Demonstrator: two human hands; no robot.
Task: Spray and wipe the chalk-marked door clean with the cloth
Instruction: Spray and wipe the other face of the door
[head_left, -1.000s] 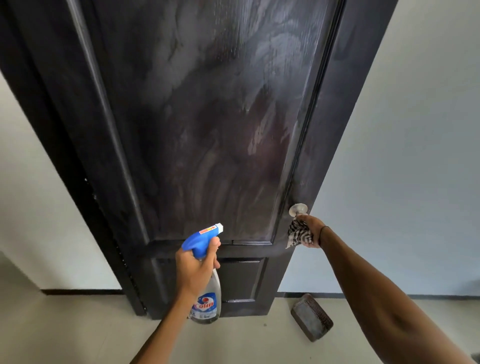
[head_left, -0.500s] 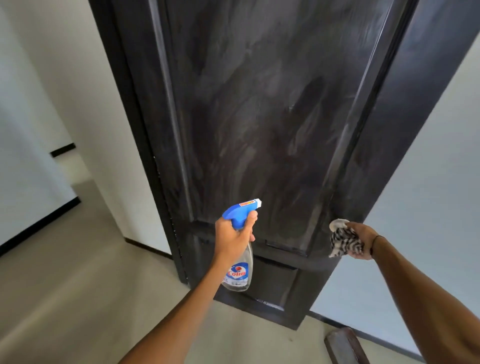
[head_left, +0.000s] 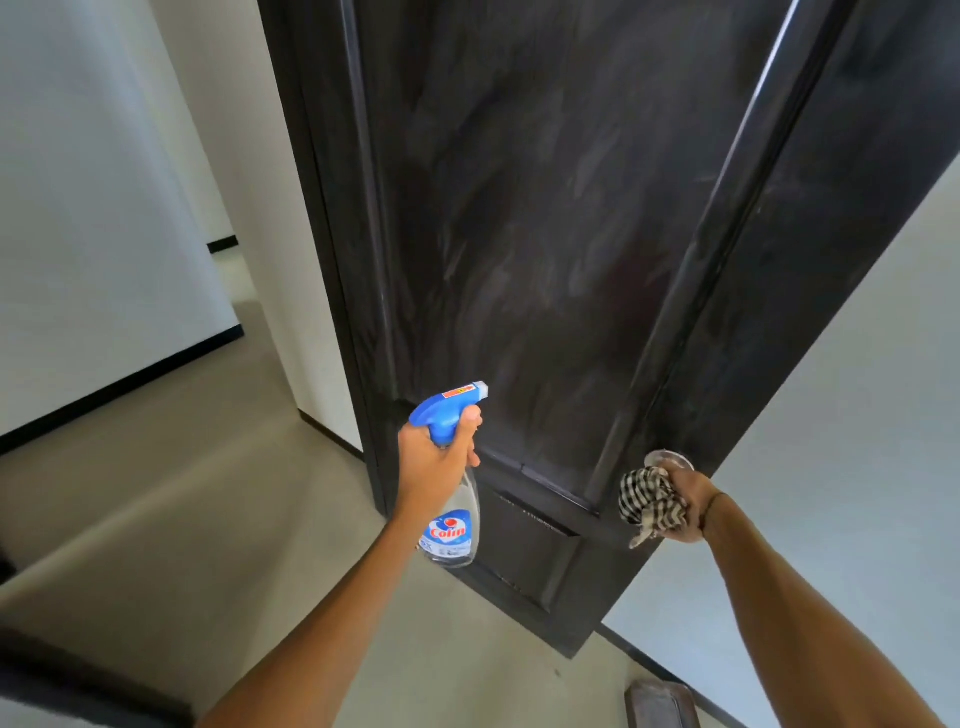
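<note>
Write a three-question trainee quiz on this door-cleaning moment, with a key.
1. True or false: the left hand holds the spray bottle.
2. What does the right hand grip besides the knob?
3. The door panel looks: A) spotless B) smeared with pale streaks C) covered in paper.

Key: 1 true; 2 the striped cloth; 3 B.

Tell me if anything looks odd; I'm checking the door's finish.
Pale chalky smears streak the dark door panel above the spray bottle, so it looks cloudy rather than clean. Nothing appears spilled or broken.
</note>
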